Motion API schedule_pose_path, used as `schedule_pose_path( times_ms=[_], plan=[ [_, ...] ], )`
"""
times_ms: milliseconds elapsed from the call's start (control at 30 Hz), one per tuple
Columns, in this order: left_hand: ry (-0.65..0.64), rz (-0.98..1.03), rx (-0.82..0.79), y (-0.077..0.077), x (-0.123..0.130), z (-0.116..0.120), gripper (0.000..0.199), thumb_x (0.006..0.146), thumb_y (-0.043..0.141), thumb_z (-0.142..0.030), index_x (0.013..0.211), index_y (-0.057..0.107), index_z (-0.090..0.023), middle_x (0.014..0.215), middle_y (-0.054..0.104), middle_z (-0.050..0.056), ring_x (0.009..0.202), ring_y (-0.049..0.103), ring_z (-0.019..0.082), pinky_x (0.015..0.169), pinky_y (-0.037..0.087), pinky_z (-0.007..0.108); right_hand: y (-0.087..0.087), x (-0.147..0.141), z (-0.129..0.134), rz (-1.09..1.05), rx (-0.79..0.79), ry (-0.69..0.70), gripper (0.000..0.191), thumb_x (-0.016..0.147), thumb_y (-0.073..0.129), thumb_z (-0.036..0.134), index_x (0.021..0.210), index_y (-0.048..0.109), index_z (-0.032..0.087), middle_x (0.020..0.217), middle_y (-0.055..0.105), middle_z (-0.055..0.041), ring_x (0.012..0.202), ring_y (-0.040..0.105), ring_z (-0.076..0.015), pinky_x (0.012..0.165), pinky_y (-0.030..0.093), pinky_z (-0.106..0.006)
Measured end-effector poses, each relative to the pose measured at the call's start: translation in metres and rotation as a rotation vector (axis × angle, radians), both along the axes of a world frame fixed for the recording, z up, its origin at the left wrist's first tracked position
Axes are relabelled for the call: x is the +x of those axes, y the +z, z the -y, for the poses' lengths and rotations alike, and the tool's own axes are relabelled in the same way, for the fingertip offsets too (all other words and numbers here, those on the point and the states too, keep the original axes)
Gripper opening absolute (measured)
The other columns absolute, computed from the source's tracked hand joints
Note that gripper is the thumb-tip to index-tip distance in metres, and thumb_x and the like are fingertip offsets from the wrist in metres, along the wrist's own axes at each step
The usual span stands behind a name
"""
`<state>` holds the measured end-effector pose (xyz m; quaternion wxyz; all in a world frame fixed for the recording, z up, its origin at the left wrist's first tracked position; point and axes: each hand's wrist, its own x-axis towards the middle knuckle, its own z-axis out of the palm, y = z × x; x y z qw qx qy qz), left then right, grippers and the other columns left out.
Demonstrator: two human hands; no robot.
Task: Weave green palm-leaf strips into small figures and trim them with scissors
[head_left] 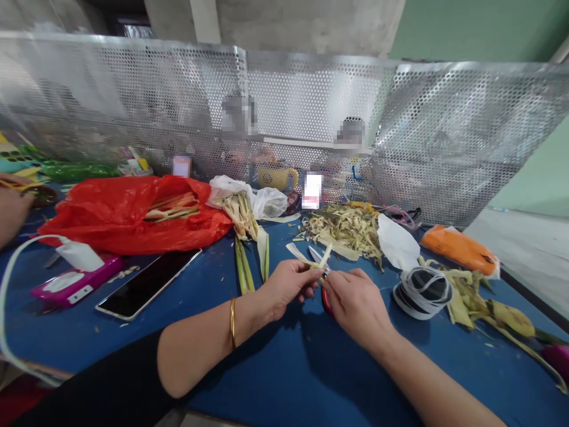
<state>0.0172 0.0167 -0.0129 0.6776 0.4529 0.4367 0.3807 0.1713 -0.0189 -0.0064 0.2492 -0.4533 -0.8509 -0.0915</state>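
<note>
Near the middle of the blue table, my two hands meet. My left hand (296,283), with a gold bangle at the wrist, pinches a pale green husk strip (326,256) between thumb and fingers. My right hand (358,299) is closed around red-handled scissors (328,299); the metal blades point away from me beside the strip. Part of the handles is hidden by my fingers. Just beyond lies a pile of husk shreds (344,228). Left of my hands, a bundle of long husk leaves (244,225) comes out of a white plastic bag (271,200).
A red plastic bag (102,207) with dry husks, a phone (149,284) and a purple power strip (75,284) lie to the left. On the right are a coil of white banding (422,293), an orange packet (460,249) and more husks. A perforated metal screen (306,101) stands behind. Another person's hand (13,207) is far left.
</note>
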Motion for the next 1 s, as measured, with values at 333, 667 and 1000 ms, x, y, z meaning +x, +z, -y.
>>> schedule_pose_path(
  times_ms=[333, 667, 1000],
  plan=[
    [-0.119, 0.037, -0.029, 0.015, -0.006, -0.004, 0.037, 0.065, 0.072, -0.047, 0.073, 0.06, -0.013, 0.055, 0.047, -0.006, 0.039, 0.026, 0.001, 0.041, 0.009, 0.022, 0.007, 0.008, -0.013, -1.06, -0.898, -0.072, 0.047, 0.078, 0.054, 0.063, 0.067, 0.058, 0.017, 0.053, 0.051, 0.0019, 0.048, 0.044, -0.0113, 0.049, 0.031, -0.025],
    [-0.204, -0.113, 0.009, 0.011, -0.001, 0.008, 0.04, 0.066, 0.069, -0.053, 0.072, 0.065, -0.014, 0.045, 0.029, -0.01, 0.041, 0.015, 0.005, 0.046, 0.006, 0.027, -0.005, 0.0, -0.013, -1.559, -0.978, 0.0, 0.035, 0.059, 0.08, 0.039, 0.055, 0.055, 0.016, 0.05, 0.052, 0.0036, 0.045, 0.039, -0.0062, 0.047, 0.029, -0.022],
    [-0.176, -0.182, 0.12, 0.02, 0.0, 0.011, 0.026, 0.067, 0.069, -0.041, 0.065, 0.07, -0.015, 0.043, 0.033, -0.008, 0.047, 0.022, 0.007, 0.051, 0.019, 0.025, -0.009, 0.006, -0.02, -1.505, -0.826, -0.132, 0.038, 0.056, 0.076, 0.046, 0.054, 0.051, 0.018, 0.045, 0.045, 0.0059, 0.039, 0.035, -0.0063, 0.041, 0.025, -0.022]
  ],
)
